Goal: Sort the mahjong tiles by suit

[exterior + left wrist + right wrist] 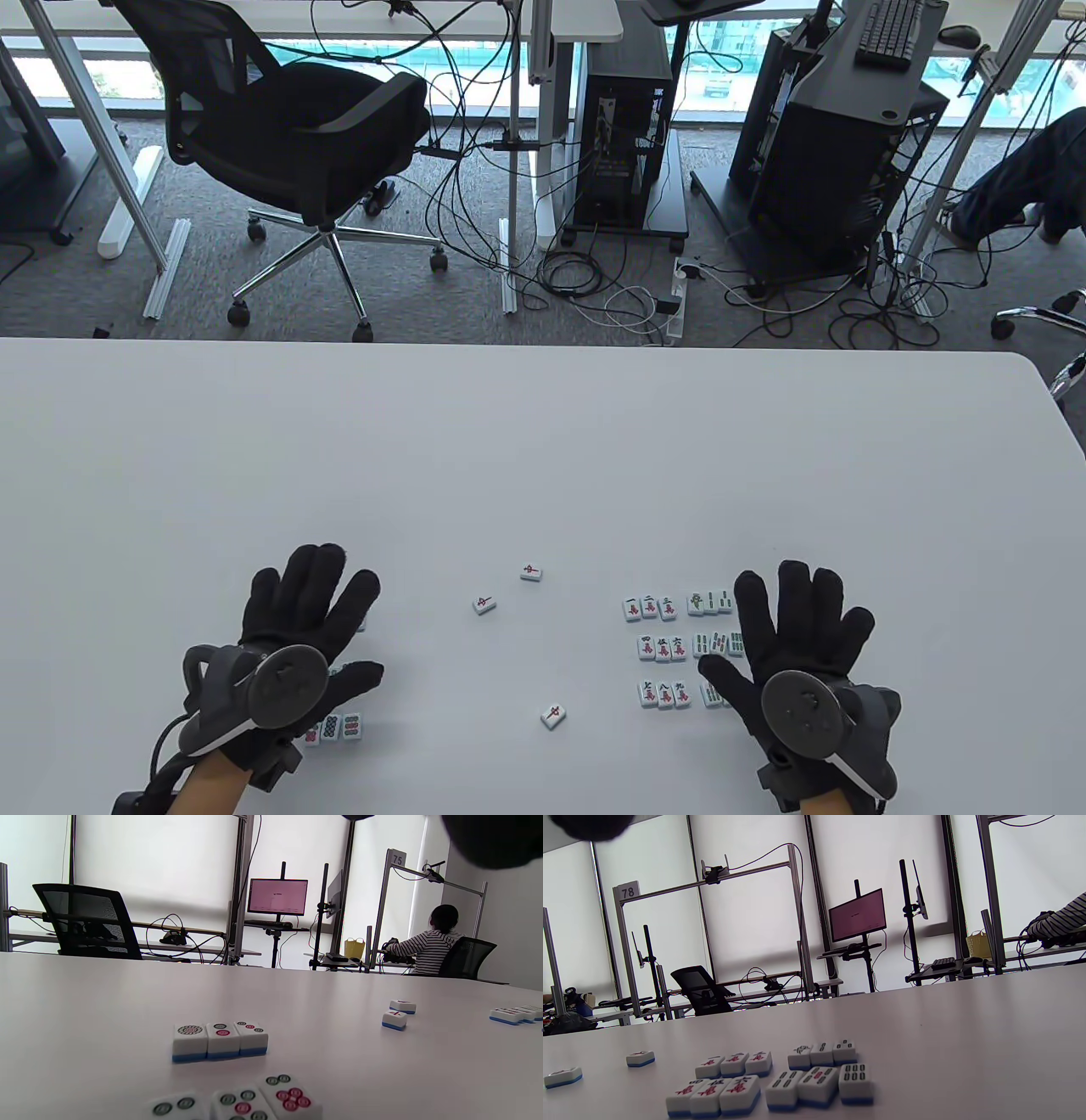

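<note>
The fingers of the left hand (pixel 293 645) are straight and spread, palm down, holding nothing, and they hover over the circle-suit tiles (pixel 333 726) grouped at the near left of the table (pixel 509 441); the fingers of the right hand (pixel 793 658) are spread the same way, also empty, and cover part of the bamboo tiles (pixel 711 645), which lie in rows just beside the character tiles (pixel 662 649). Three red-marked loose tiles remain unsorted in the middle: one far (pixel 531 573), one just left of it (pixel 484 604), and one nearer the person (pixel 553 716). The main risk, as I judge it, lies with the right hand: its palm sits so close over the bamboo rows that lifting or sweeping toward the loose tiles could nudge a row out of line or push a bamboo tile into the character block beside it. The left hand could likewise scatter the circle rows beneath it. The tiles are small, smooth blocks on a smooth white surface, so they probably slide easily under a careless touch. The table is plain, matte and pale. Beyond its far edge, carpeted floor carries a black office chair (pixel 305 144), tangled cables and computer towers on stands; the wrist views show monitors on poles, aluminium frames, and a person in a striped top (pixel 428 946) seated at another station.
</note>
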